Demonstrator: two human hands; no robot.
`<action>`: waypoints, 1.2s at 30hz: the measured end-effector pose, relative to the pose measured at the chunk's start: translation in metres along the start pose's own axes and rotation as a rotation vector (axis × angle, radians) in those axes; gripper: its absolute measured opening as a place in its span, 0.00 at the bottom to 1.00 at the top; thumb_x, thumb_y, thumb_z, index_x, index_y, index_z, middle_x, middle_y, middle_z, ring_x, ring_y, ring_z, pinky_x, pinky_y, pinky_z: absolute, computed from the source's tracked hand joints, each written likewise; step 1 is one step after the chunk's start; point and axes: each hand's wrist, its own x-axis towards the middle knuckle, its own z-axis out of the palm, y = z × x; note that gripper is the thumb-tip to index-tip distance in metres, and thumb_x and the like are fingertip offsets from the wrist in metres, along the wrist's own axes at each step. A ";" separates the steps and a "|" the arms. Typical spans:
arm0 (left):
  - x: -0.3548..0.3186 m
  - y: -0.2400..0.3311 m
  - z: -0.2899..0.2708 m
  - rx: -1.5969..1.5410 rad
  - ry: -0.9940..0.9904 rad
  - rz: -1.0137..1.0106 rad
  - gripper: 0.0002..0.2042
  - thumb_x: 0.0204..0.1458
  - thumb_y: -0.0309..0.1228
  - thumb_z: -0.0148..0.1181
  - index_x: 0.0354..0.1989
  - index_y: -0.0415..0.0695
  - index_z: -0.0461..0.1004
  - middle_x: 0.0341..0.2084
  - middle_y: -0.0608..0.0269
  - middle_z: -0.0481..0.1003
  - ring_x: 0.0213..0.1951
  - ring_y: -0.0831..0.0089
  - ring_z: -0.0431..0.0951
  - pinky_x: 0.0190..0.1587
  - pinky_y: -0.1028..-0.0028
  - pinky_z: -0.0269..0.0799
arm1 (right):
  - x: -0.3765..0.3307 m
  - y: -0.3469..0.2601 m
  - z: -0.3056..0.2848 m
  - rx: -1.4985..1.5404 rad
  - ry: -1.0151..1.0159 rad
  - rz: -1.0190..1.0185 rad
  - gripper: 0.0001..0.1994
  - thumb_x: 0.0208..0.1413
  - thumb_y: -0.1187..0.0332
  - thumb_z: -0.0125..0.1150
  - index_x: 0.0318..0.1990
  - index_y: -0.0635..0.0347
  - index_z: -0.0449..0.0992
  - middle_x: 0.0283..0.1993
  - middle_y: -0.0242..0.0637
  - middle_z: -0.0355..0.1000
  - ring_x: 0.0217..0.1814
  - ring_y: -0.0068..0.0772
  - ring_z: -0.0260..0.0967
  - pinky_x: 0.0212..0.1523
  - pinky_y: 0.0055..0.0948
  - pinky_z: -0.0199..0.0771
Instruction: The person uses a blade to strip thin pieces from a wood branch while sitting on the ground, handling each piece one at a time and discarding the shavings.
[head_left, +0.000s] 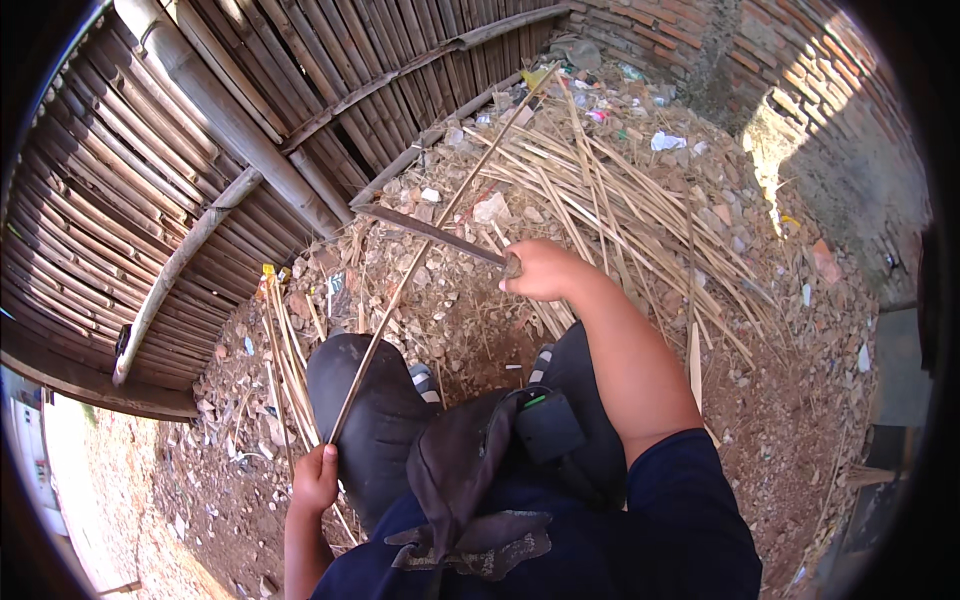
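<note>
My right hand is closed round the handle of a long knife, whose blade points left and crosses a bamboo strip. Whether blade and strip touch, I cannot tell. The strip is long and thin; its lower end is in my left hand, closed with the thumb up beside my left knee. From there it slants up past the knee toward the far rubble. A pile of pale split bamboo strips lies ahead on the right. Another small bundle of strips lies left of my left knee.
A bamboo slat wall with thick poles stands at the left. Brick walling closes off the far side and right. Stones, brick bits and litter cover the ground. A black box sits at my lap.
</note>
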 end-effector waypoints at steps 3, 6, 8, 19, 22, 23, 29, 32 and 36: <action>0.000 -0.002 0.000 -0.006 0.001 -0.004 0.26 0.69 0.46 0.46 0.24 0.36 0.68 0.15 0.51 0.67 0.20 0.62 0.67 0.28 0.60 0.64 | -0.004 -0.015 0.008 -0.050 -0.109 -0.083 0.25 0.51 0.57 0.70 0.55 0.59 0.78 0.50 0.53 0.77 0.55 0.54 0.75 0.57 0.44 0.74; -0.001 -0.006 0.002 -0.019 0.004 -0.008 0.26 0.69 0.46 0.46 0.24 0.36 0.68 0.14 0.53 0.67 0.20 0.64 0.67 0.28 0.61 0.64 | -0.004 -0.026 0.008 -0.055 -0.169 -0.102 0.24 0.51 0.57 0.70 0.55 0.58 0.78 0.50 0.52 0.78 0.55 0.53 0.75 0.56 0.45 0.74; -0.001 -0.006 0.002 -0.026 0.004 -0.006 0.26 0.69 0.46 0.46 0.24 0.36 0.68 0.14 0.53 0.66 0.20 0.64 0.67 0.28 0.61 0.64 | -0.005 -0.026 0.008 -0.041 -0.180 -0.097 0.24 0.51 0.57 0.70 0.54 0.57 0.78 0.49 0.51 0.78 0.54 0.53 0.75 0.56 0.45 0.74; 0.000 -0.003 0.001 -0.038 0.002 0.018 0.26 0.69 0.46 0.47 0.23 0.37 0.67 0.14 0.57 0.65 0.21 0.69 0.65 0.27 0.63 0.63 | -0.001 0.007 -0.006 0.021 -0.007 -0.001 0.23 0.53 0.56 0.70 0.53 0.57 0.79 0.48 0.51 0.78 0.53 0.52 0.76 0.56 0.43 0.74; 0.000 -0.002 0.001 -0.051 -0.002 0.028 0.26 0.70 0.46 0.47 0.22 0.38 0.67 0.14 0.61 0.64 0.21 0.72 0.63 0.26 0.65 0.62 | 0.000 0.002 -0.002 0.051 -0.045 0.028 0.25 0.53 0.56 0.70 0.55 0.59 0.78 0.49 0.53 0.78 0.55 0.53 0.75 0.57 0.43 0.73; 0.000 -0.003 0.002 -0.049 -0.001 0.026 0.26 0.70 0.46 0.47 0.22 0.38 0.67 0.14 0.61 0.64 0.21 0.72 0.63 0.26 0.65 0.62 | 0.002 0.001 0.000 0.040 -0.036 0.018 0.26 0.52 0.56 0.70 0.56 0.61 0.77 0.50 0.55 0.77 0.55 0.53 0.75 0.58 0.42 0.72; 0.000 -0.006 0.003 -0.096 -0.011 0.016 0.26 0.70 0.45 0.46 0.22 0.39 0.65 0.14 0.65 0.62 0.22 0.76 0.61 0.26 0.67 0.60 | 0.001 0.001 0.004 0.020 -0.064 -0.039 0.26 0.52 0.57 0.70 0.56 0.61 0.77 0.47 0.55 0.78 0.53 0.53 0.75 0.57 0.43 0.73; 0.001 -0.009 0.003 -0.108 -0.029 0.020 0.25 0.70 0.45 0.46 0.22 0.39 0.65 0.14 0.66 0.61 0.22 0.76 0.60 0.25 0.67 0.59 | -0.002 -0.003 -0.002 0.026 -0.124 -0.015 0.26 0.54 0.57 0.68 0.58 0.59 0.75 0.53 0.53 0.77 0.57 0.53 0.74 0.58 0.44 0.73; 0.001 -0.019 0.007 -0.141 -0.018 0.009 0.25 0.70 0.45 0.45 0.22 0.39 0.65 0.14 0.65 0.61 0.22 0.76 0.60 0.25 0.67 0.58 | -0.001 -0.001 0.001 0.000 -0.086 -0.032 0.27 0.54 0.57 0.69 0.59 0.60 0.75 0.53 0.53 0.77 0.57 0.53 0.74 0.59 0.43 0.73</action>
